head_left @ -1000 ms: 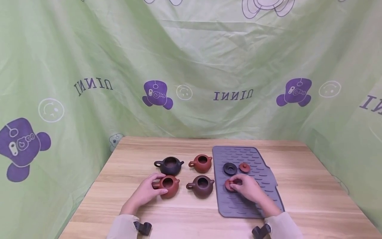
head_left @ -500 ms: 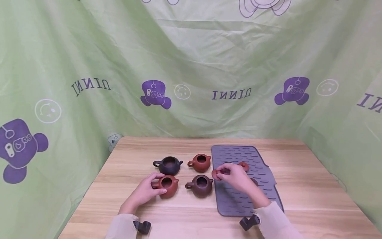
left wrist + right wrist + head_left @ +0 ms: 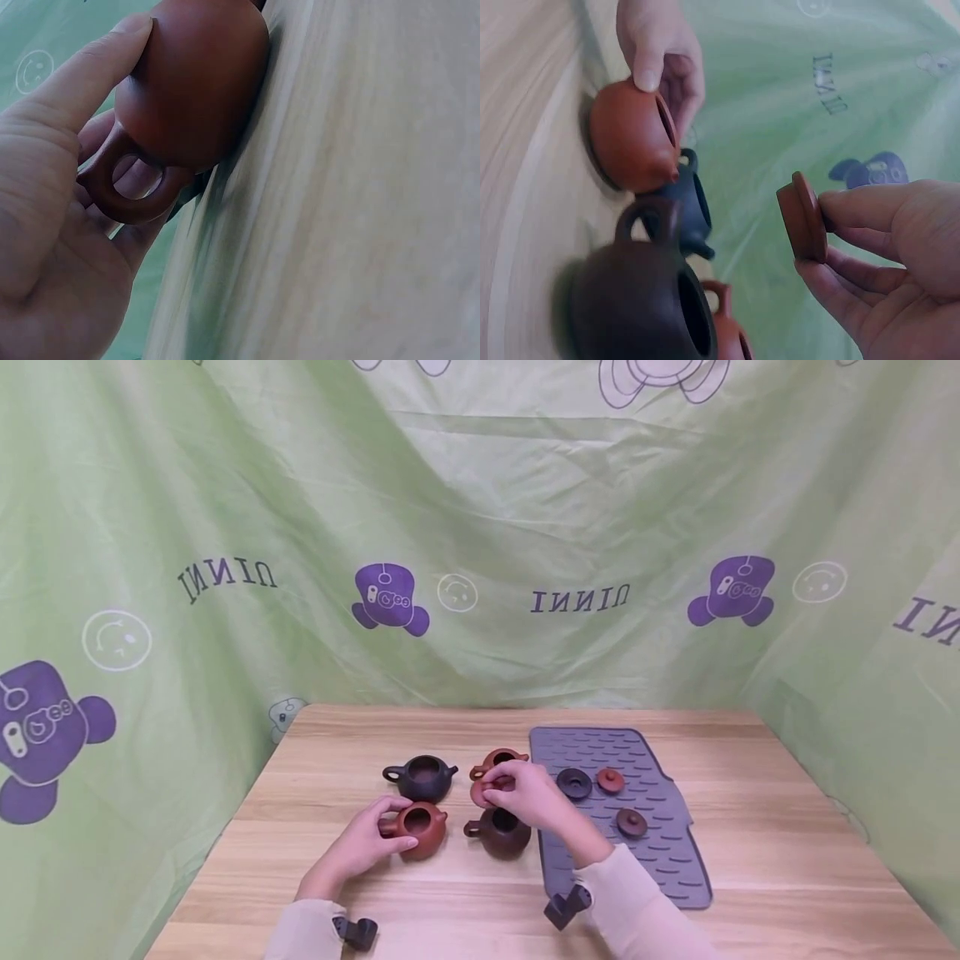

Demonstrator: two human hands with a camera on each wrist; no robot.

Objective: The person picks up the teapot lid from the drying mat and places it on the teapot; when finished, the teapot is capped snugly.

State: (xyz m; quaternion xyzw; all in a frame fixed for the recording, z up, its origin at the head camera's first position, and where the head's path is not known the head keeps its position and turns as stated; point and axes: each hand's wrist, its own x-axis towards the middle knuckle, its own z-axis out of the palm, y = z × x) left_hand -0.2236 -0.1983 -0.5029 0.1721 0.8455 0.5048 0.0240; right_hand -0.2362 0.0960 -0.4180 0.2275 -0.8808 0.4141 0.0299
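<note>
Head view: left hand point(image 3: 358, 842) grips 1 of 4 teapots point(image 3: 427, 841), right hand point(image 3: 534, 797) pinches 1 of 4 lids point(image 3: 477, 792).

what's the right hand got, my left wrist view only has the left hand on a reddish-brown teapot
Observer: The right hand is pinching a reddish-brown teapot lid.
Operator: ok and the teapot in the left hand, is it open on top, i can't see that from here
Observer: Yes, the head view shows it with no lid on.
</note>
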